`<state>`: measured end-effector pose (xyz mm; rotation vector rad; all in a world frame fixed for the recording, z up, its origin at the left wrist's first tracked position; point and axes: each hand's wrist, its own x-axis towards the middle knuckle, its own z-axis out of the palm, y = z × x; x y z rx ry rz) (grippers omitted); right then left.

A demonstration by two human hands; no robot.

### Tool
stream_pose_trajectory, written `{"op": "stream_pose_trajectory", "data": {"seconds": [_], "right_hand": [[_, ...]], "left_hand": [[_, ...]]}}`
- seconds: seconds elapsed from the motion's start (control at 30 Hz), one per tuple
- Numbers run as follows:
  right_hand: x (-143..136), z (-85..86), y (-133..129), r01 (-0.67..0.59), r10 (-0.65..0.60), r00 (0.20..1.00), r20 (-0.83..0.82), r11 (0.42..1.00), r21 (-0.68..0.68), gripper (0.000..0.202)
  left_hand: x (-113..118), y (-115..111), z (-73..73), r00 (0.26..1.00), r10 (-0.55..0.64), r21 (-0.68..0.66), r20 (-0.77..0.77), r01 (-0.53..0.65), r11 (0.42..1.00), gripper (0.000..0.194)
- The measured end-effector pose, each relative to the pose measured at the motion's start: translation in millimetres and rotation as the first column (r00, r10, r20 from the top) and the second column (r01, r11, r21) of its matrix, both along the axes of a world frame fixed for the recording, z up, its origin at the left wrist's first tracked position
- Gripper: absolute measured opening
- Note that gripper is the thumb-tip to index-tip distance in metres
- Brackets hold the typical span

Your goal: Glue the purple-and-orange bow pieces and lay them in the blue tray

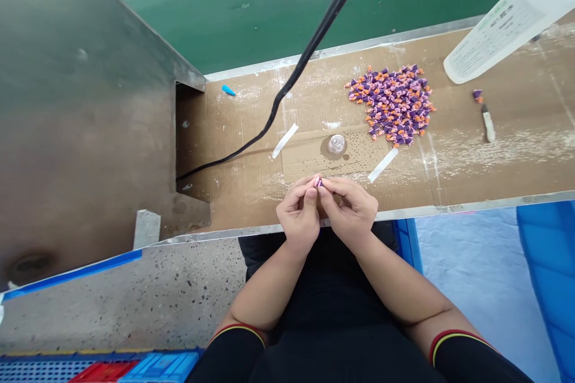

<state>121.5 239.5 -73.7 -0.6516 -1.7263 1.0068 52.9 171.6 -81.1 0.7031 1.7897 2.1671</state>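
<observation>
Between the fingertips of both hands is a small purple-and-pink piece [318, 182], held just above the near edge of the cardboard-covered bench [238, 131]. My left hand [300, 210] pinches it from one side, and my right hand [350, 209] pinches it from the other. Most of the piece is hidden by the fingers. Just beyond my hands stands a small clear cup [336, 144] on a cardboard patch [300, 155] spotted with wet drops. A heap of small purple, pink and orange pieces [395, 105] lies behind it to the right.
A black cable [287, 87] crosses the bench on the left, near a metal housing [90, 108]. To the right are a large white bottle [503, 24], a small knife [488, 124] and one loose purple piece [477, 96]. A blue cap-like piece [228, 90] lies back left.
</observation>
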Motion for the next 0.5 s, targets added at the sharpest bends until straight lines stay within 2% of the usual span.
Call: {"op": "stream_pose_trajectory", "data": {"seconds": [0.3,0.5], "right_hand": [[-1.1,0.3,-0.7,0.005,-0.005,1.0,-0.005,1.0,-0.017,0.01],[-0.8,0.5,-0.6,0.017,-0.018,1.0,-0.023,1.0,-0.012,0.007]], "left_hand": [[-1.1,-0.9,-0.4,0.999,-0.038,0.032,-0.005,0.038,0.999,0.015],[-0.9,0.2,1.4,0.999,-0.014,0.013,-0.041,0.014,1.0,0.014]]}}
